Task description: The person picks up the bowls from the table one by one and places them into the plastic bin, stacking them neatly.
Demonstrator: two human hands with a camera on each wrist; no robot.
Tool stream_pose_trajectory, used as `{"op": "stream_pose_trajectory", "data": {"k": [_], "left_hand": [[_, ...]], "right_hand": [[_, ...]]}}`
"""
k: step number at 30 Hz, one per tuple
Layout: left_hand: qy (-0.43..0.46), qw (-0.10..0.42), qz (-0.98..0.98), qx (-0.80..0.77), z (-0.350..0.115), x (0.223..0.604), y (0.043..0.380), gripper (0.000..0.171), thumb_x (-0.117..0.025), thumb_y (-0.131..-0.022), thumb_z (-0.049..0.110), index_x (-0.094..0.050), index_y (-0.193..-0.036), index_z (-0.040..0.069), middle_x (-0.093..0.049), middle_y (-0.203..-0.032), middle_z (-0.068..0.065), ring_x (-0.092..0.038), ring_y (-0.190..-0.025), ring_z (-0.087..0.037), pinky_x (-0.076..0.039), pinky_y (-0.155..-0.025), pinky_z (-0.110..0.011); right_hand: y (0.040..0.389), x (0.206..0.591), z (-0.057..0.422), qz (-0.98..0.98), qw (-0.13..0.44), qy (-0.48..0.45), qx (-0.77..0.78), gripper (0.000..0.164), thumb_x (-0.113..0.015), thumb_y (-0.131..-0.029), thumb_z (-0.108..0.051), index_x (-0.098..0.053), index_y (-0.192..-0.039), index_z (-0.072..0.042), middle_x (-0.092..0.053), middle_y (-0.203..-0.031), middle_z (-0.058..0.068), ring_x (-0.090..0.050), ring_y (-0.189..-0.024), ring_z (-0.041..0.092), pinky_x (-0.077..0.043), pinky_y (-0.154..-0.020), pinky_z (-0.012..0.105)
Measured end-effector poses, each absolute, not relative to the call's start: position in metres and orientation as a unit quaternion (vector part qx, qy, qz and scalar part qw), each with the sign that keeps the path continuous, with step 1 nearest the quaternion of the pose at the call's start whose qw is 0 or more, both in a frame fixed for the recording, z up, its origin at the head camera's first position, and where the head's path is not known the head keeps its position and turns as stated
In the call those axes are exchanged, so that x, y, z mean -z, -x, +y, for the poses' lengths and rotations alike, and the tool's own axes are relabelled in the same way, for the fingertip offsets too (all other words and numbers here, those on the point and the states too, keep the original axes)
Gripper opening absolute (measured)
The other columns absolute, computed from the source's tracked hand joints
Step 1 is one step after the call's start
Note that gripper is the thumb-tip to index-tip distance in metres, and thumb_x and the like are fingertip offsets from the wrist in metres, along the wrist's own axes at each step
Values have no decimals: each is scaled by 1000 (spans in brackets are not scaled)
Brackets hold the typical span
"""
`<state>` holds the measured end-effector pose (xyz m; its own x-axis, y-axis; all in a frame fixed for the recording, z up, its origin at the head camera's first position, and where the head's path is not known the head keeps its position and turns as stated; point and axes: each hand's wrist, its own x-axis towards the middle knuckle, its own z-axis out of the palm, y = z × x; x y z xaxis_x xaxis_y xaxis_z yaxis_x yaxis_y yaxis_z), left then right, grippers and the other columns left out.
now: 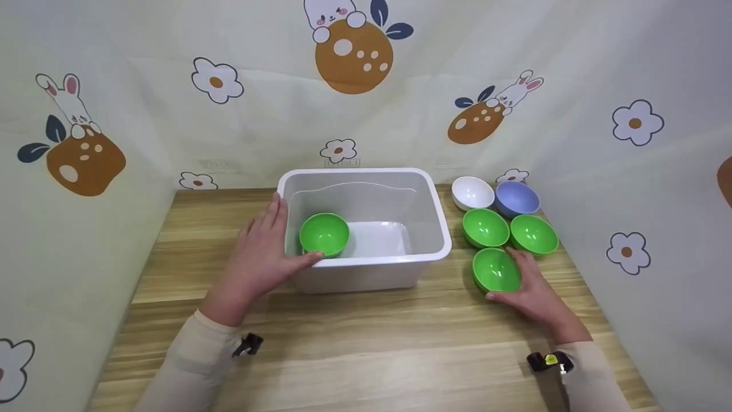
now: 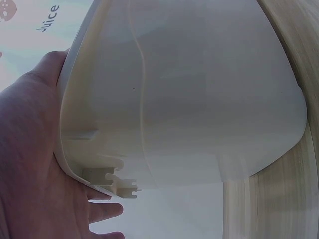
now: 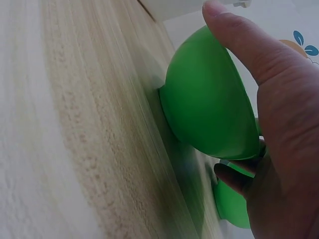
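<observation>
My left hand [image 1: 260,254] rests at the front left corner of a white plastic bin [image 1: 366,277]. Its fingers lie fairly straight along the left side, and the thumb reaches over the front rim. One green bowl [image 1: 325,233] sits upright inside the bin, at the left near that thumb. On the right, my right hand [image 1: 534,292] holds the nearest green bowl [image 1: 496,272] by its side, thumb at the front and fingers behind. The right wrist view shows this bowl's underside [image 3: 204,99] close over the wooden table, with the thumb at its rim.
Behind the held bowl stand two more green bowls, one nearer the bin [image 1: 485,228] and one farther right [image 1: 534,234]. A white bowl [image 1: 473,193] and a blue bowl [image 1: 517,198] stand at the back. Patterned cloth walls [image 1: 400,126] border the wooden table [image 1: 366,343].
</observation>
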<state>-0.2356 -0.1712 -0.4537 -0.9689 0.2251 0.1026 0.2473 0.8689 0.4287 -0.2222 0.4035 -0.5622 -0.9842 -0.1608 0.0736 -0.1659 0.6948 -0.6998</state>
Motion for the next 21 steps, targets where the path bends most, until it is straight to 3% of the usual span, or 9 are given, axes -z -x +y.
{"op": "stream_pose_trajectory", "data": {"k": [10,21], "left_hand": [[126,26,-967,222,-172,454,235,134,-67,-91,84,-12,-174,-6,-6,-184,-23,-14,-169,-42,-13,-132,-70],[127,31,-965,227,-172,454,235,133,-68,-91,83,-13,-174,-6,-9,-183,-26,-15,-168,-44,-13,-131,-71]], "right_hand": [[223,562,404,-924,-8,-83,-374,130,-103,-78,-40,-24,-173,2,-28,-168,30,-30,-157,57,-24,-124,79],[223,563,404,-915,1,-97,-391,128,-103,-79,-33,-24,-173,3,-29,-167,29,-30,-157,53,-23,-125,78]]}}
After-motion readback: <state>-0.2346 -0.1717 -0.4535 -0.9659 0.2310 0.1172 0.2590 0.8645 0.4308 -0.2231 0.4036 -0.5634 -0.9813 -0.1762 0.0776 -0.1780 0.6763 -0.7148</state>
